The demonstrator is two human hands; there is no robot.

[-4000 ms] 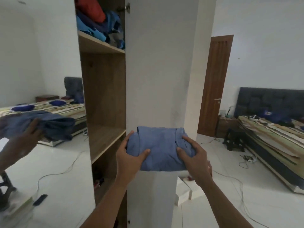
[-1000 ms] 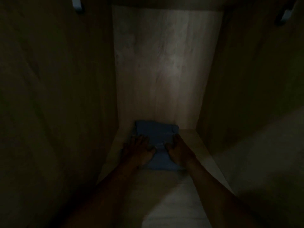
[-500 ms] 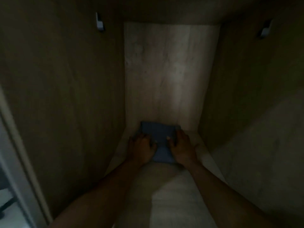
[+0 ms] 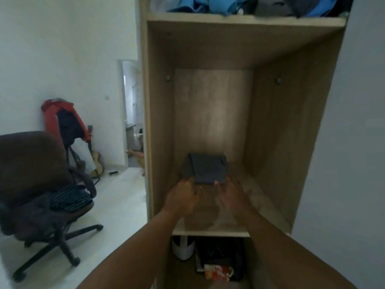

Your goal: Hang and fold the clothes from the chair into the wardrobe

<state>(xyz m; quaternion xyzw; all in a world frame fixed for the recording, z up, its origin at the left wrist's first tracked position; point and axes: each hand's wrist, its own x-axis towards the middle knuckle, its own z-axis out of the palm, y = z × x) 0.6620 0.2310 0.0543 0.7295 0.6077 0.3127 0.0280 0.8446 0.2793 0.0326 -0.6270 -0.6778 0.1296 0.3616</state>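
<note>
**Position.** The garment (image 4: 206, 170) lies folded flat on the middle shelf (image 4: 211, 233) of the wardrobe (image 4: 159, 122). It sits toward the back panel (image 4: 212, 111) and roughly centred across the shelf. In the shadow of the compartment it reads dark grey-blue.

**Hands.** The left hand (image 4: 183, 198) and right hand (image 4: 231, 195) are inside the compartment, one at each front corner of the garment. The fingers are extended and loose, and neither hand is curled round anything. The fingertips reach the front edge of the cloth. Motion blur prevents telling whether they press on it or merely meet it.

**Handling.** By its look, the garment is light, soft and limp.
- It likely keeps its folded shape only while supported from below or pressed flat.
- Lifted by one corner, the folds will probably open.
- To reposition it, slide it with flat palms, or take it at both sides with thumbs on top and fingers beneath.
- No breakage risk is expected, and the cloth should not slip on the wood.

**Remaining items.** A striped garment (image 4: 70, 197) and dark clothes (image 4: 31, 213) lie on the chair (image 4: 31, 163), left of the wardrobe — the task appears unfinished
</note>
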